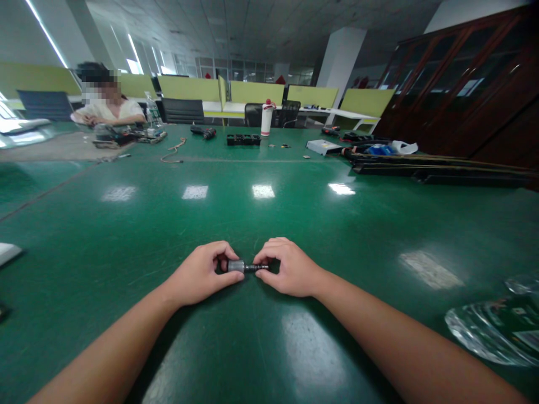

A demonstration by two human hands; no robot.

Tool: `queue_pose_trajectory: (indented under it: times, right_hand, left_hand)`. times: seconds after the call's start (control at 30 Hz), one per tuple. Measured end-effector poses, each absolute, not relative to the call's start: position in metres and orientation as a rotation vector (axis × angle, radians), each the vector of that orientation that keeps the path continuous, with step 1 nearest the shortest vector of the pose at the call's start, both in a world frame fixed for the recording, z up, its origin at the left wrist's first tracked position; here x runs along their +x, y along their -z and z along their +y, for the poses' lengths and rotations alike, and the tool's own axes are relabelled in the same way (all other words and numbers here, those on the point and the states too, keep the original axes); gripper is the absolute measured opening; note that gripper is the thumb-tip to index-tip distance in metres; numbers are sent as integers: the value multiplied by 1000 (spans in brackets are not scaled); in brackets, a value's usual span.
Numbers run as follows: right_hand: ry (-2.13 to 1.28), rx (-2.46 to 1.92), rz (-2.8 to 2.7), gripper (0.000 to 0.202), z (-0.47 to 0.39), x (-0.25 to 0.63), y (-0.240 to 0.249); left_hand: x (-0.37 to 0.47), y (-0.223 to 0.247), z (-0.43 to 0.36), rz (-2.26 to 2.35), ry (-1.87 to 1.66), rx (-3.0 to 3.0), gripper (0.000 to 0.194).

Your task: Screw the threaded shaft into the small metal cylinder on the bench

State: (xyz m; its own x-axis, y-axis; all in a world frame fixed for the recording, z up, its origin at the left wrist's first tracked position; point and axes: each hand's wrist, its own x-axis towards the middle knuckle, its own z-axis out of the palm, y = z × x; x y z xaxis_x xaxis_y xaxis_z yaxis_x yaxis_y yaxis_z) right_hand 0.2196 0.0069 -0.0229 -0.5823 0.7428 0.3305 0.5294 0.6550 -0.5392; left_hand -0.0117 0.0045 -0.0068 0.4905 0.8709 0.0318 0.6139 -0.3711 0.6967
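Observation:
My left hand pinches a short silvery metal cylinder between thumb and fingers, low over the green table. A thin dark shaft extends from the cylinder toward the right. The shaft's far end lies between the thumb and fingers of my right hand. Both hands face each other near the middle of the view, with a small gap between them. Whether the cylinder and the shaft are one piece or two, I cannot tell.
A clear plastic bottle lies at the right. Along the back stand a white cup, a black holder and a metal box; long dark bars lie back right. A person sits back left.

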Motion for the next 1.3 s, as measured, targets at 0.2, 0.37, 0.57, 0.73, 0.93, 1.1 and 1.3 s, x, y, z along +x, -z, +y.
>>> queue_pose_trajectory:
  times: [0.2,0.37,0.57,0.73,0.93,1.1,1.3]
  right_hand:
    - [-518,-977,-2329,11,10,221,26]
    - [-509,-1008,-2295,7,16,227,28]
    - [-496,-1107,-2237,7,22,235,27]
    - [-515,-1180,-2198,7,22,237,25]
    - [-501,-1075,-2252,8,20,232,25]
    - [-589,-956,-2249,20,15,224,27]
    - [-591,-907,-2267,27,8,219,27]
  left_hand:
    - [-11,7,5,1228,-536,2108,24]
    - [-11,7,5,1256,-556,2100,23]
    - [-11,8,6,1283,-597,2086,25]
    - [-12,6,5,1293,-596,2089,25]
    - [-11,8,7,1282,-603,2097,25]
    - [-12,9,7,1244,-594,2114,26]
    - [-12,8,7,1220,-542,2098,28]
